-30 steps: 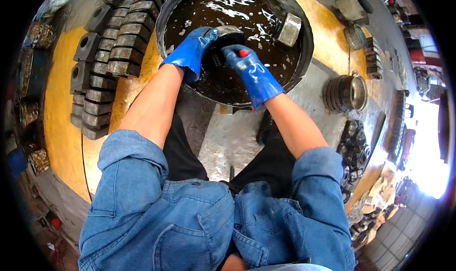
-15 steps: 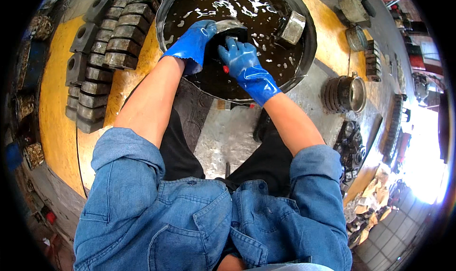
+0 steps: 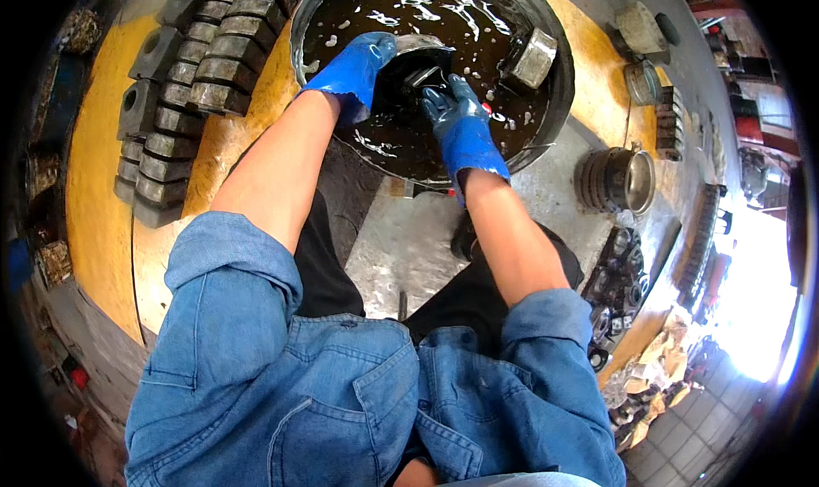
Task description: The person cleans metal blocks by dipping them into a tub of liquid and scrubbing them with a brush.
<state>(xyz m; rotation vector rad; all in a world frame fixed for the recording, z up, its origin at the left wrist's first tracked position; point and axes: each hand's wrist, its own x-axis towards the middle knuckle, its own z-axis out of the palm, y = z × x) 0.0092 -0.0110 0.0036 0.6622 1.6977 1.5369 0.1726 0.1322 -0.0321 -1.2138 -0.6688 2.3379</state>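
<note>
Both my hands wear blue rubber gloves and work over a round black tub (image 3: pixel 559 103) of dark, oily liquid. My left hand (image 3: pixel 371 56) grips the rim of a hollow, dark metal part (image 3: pixel 426 43) that looks like a piston, tilted with its open side toward me. At the right of that opening is my right hand (image 3: pixel 456 116), fingers bent around something mostly hidden. A small red end (image 3: pixel 486 107) shows beside it, like the tip of a tool handle. Another metal cylinder (image 3: pixel 533 58) sits in the liquid at the tub's right side.
Rows of metal blocks (image 3: pixel 226 65) line the yellow board (image 3: pixel 98 205) at left. To the right stand a ribbed metal cylinder (image 3: pixel 616 180), a glass jar (image 3: pixel 641 84) and a pile of dark small parts (image 3: pixel 616 282). Crumpled brown paper (image 3: pixel 661 359) lies farther down the right side.
My right hand has drawn right and slightly down, out of the part's opening, and turned; the red end moved from its left to its right. My left hand keeps its grip.
</note>
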